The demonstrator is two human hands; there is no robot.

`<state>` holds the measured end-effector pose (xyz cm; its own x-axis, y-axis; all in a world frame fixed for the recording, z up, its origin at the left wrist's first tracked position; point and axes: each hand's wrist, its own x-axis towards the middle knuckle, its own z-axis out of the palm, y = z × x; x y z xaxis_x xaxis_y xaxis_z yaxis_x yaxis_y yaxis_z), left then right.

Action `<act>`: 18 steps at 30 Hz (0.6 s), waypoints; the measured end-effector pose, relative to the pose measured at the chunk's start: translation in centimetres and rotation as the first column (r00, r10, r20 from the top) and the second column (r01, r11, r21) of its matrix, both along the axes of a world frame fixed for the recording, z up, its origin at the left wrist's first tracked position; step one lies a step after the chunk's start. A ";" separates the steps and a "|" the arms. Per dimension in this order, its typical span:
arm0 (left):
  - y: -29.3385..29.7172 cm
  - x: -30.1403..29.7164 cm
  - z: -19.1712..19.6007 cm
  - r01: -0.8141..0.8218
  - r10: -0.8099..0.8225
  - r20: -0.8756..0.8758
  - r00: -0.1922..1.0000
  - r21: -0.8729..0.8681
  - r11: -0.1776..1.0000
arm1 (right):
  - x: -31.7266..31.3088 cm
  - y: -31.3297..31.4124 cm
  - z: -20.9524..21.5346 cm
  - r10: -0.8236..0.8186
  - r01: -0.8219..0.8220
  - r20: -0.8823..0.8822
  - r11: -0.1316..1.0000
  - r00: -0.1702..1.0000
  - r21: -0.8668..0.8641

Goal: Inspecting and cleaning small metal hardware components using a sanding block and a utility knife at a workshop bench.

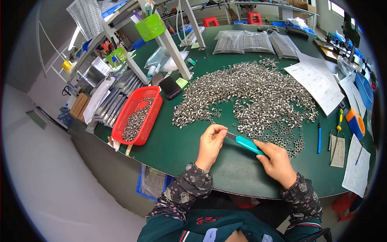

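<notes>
Gripping the teal knife point(248, 144) in the right hand point(278, 163) at frame centre, just below the metal rings point(262, 88). Pinching at the blade point(231, 136) tip with the left hand point(211, 146), cannot tell on what. Could nick left fingers point(216, 128) by slipping or pushing hard.

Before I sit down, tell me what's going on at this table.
A person grips a teal-handled cutter in the right hand, with the left hand at its blade end; whether that hand pinches a small piece there is too small to tell. Just beyond lies a wide spread of small metal rings on the green table. More small metal pieces lie in a red basket to the left.
</notes>
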<state>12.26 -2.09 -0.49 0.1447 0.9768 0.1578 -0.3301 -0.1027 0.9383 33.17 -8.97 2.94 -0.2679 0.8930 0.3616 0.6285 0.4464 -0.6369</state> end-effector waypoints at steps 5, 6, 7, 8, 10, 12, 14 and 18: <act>0.4 0.3 0.1 0.003 0.003 0.058 0.998 -0.107 0.994 | -1.0 -0.4 0.2 -0.133 0.041 0.214 0.922 0.968 0.385; 0.4 0.2 0.1 -0.013 0.019 0.059 0.998 -0.106 0.994 | -0.8 -0.2 0.4 -0.118 0.027 0.215 0.922 0.970 0.385; 0.4 0.0 0.0 0.009 0.007 0.102 0.995 -0.156 0.988 | -0.5 0.0 0.5 -0.165 0.100 0.128 0.908 0.978 0.407; 0.5 -0.1 0.0 0.034 -0.004 0.147 0.989 -0.203 0.979 | -0.3 0.1 0.6 -0.211 0.175 0.040 0.890 0.977 0.421; 0.6 -0.2 -0.1 0.066 -0.029 0.171 0.985 -0.217 0.974 | -0.2 -0.1 0.4 -0.200 0.178 0.027 0.919 0.979 0.350; 0.6 0.1 0.5 0.068 -0.020 0.214 0.977 -0.222 0.973 | -0.3 0.1 0.2 -0.128 0.104 0.062 0.948 0.990 0.301; 0.5 -0.1 0.5 0.048 -0.002 0.193 0.981 -0.236 0.971 | -0.4 0.2 0.3 -0.104 0.087 0.064 0.971 0.993 0.224; 0.6 -0.4 0.2 0.080 -0.027 0.217 0.976 -0.239 0.968 | -0.3 0.3 -0.3 -0.097 0.085 0.048 0.972 0.994 0.218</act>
<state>11.85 -1.49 -0.24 0.1870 0.9810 -0.0523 -0.5211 0.1442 0.8413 32.89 -8.67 2.66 -0.2150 0.8173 0.5346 0.7057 0.5085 -0.4935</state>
